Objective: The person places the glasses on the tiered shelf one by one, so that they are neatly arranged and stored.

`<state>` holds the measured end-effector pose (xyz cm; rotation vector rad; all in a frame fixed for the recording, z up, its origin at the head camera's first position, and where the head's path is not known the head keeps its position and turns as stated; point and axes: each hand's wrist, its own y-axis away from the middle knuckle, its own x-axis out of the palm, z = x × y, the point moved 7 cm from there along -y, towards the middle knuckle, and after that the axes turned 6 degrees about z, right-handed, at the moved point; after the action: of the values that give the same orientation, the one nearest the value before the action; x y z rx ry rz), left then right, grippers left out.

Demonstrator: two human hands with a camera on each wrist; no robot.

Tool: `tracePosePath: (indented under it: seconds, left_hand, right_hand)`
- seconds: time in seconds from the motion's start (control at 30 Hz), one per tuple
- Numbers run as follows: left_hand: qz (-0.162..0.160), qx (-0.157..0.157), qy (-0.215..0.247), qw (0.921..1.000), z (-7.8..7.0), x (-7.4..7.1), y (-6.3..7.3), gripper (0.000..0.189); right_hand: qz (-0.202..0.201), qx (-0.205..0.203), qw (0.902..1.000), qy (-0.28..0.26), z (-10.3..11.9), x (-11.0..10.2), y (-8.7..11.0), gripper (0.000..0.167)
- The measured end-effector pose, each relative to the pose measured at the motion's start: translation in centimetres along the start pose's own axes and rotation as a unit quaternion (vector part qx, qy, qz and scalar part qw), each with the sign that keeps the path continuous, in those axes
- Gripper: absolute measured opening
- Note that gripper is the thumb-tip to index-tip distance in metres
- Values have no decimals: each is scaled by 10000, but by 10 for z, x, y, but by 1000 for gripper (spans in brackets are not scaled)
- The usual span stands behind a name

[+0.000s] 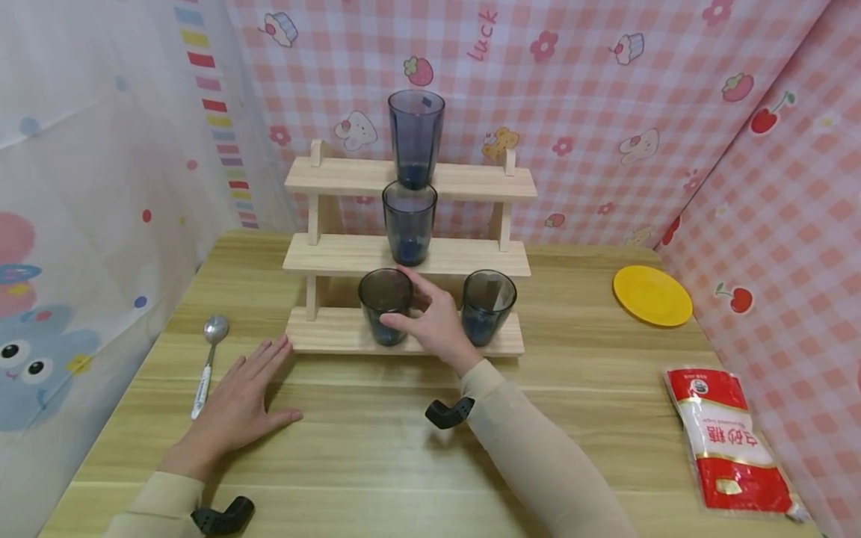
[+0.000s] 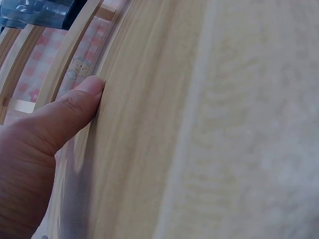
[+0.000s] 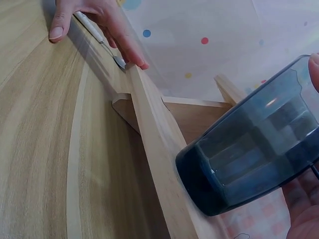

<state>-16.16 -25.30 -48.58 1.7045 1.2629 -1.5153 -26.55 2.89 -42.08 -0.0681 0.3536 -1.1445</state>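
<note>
A three-step wooden shelf rack (image 1: 471,258) stands on the table with smoky blue-grey glasses on it. My right hand (image 1: 437,321) holds a glass (image 1: 378,302) at the left of the bottom step, thumb on its near side and fingers behind. In the right wrist view that glass (image 3: 249,149) has its base on the wooden board. Another glass (image 1: 489,299) is on the same step, to the right of my wrist. My left hand (image 1: 238,400) lies on the table, fingers extended, fingertips right at the bottom step's left end.
One glass (image 1: 410,224) is on the middle step and another glass (image 1: 417,134) on the top step. A spoon (image 1: 210,359) lies left of my left hand. At right are a yellow plate (image 1: 652,295) and a red-and-white sugar bag (image 1: 729,441). Patterned cloth (image 1: 572,97) hangs behind.
</note>
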Motion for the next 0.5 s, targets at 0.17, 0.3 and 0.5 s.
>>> tracePosePath:
  seconds: [0.17,0.3,0.5]
  left_hand:
    - [-4,12,15,10000,0,1,0,112]
    - [-2,3,19,10000,0,1,0,112]
    - [-6,-20,-13,10000,1,1,0,113]
  right_hand:
    - [18,1,10000,20,-2,2,-1,78]
    - [30,-10,10000,22,-3,2,-2,79]
    - [-10,-120,9999,-51,-1,1,-2,78]
